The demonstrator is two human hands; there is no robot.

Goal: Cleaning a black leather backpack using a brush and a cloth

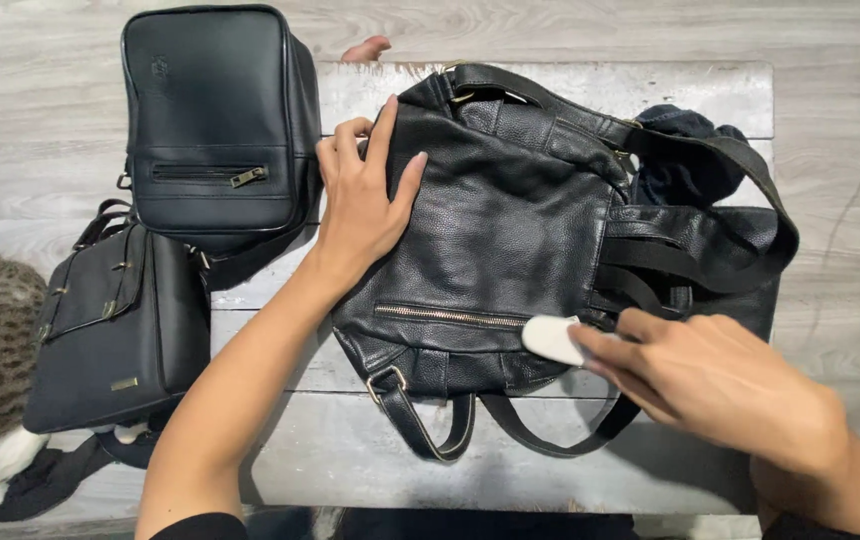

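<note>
Single head view; straight down; close over table

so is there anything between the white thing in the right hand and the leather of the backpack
Nothing visible. The right hand holds the white pad straight against the black leather backpack, at the end of its zipper. The loose straps hang below that spot. The left hand lies flat on the bag's upper left.

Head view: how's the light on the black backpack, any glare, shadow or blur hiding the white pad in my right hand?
Head view: soft, even light; the black backpack shows only a mild sheen on its grain, no harsh glare. Faint shadow lies under the right hand and the straps. The white pad is slightly soft-edged, its far end hidden by fingers. The left hand is sharp, resting flat on the backpack.
</note>
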